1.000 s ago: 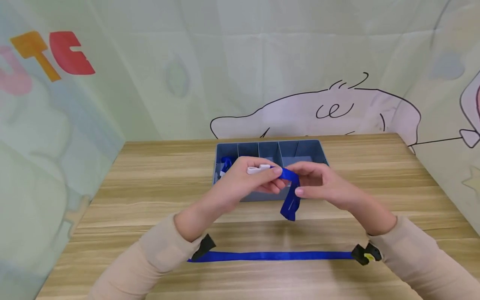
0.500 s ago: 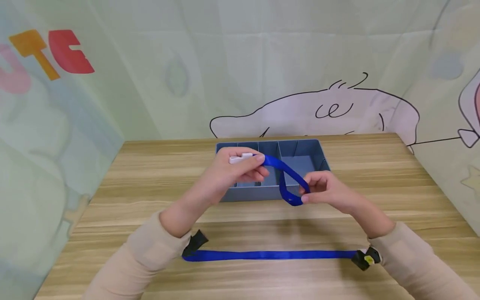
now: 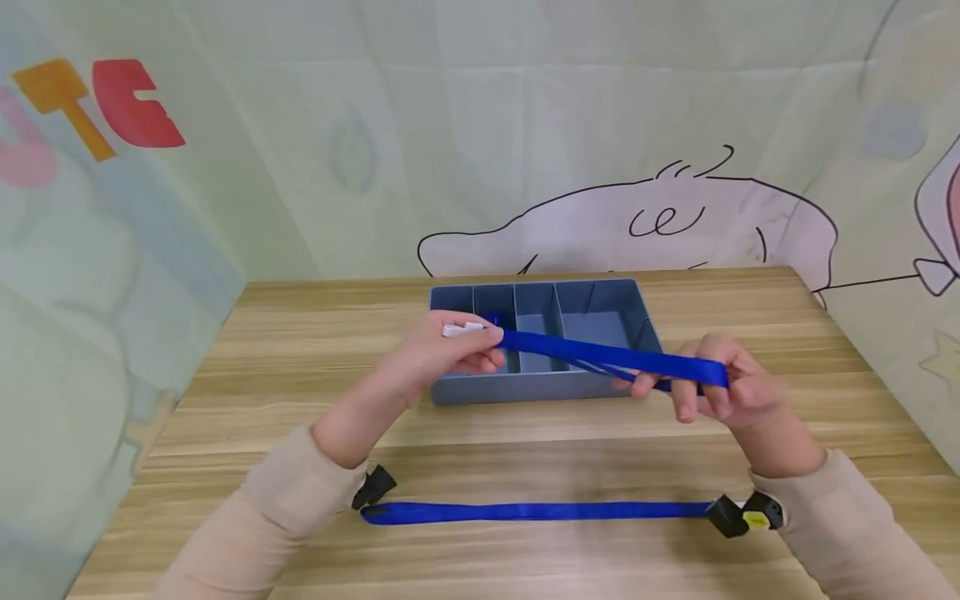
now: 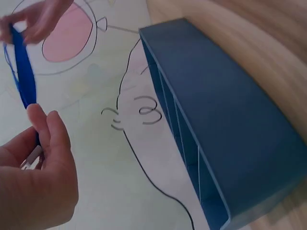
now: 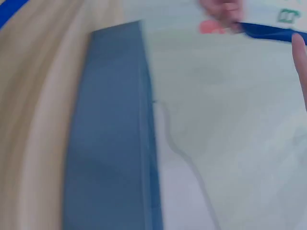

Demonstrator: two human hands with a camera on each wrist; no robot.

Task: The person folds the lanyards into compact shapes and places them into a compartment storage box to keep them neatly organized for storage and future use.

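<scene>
A blue lanyard (image 3: 600,352) stretches between my two hands above the front of a grey-blue compartment tray (image 3: 540,388). My left hand (image 3: 431,354) pinches it between thumb and fingers, beside its white plastic clip (image 3: 462,330). At the other end my right hand (image 3: 742,396) holds the loop, with the band passing round its bent fingers. The left wrist view shows the strap (image 4: 25,72) running up from the left fingertips to the blurred right hand. Only one finger (image 5: 300,62) of the right hand shows in the right wrist view, against the strap.
Another blue lanyard (image 3: 540,511) lies straight across the wooden table (image 3: 247,400) near the front. Black wrist devices (image 3: 746,515) sit by the sleeves, over its ends. Something blue (image 3: 492,318) lies in a left compartment of the tray. A printed cloth wall stands behind.
My right hand has moved to the right and turned, drawing the lanyard out from a hanging loop into a nearly straight length. My left hand has shifted left, still pinching near the clip.
</scene>
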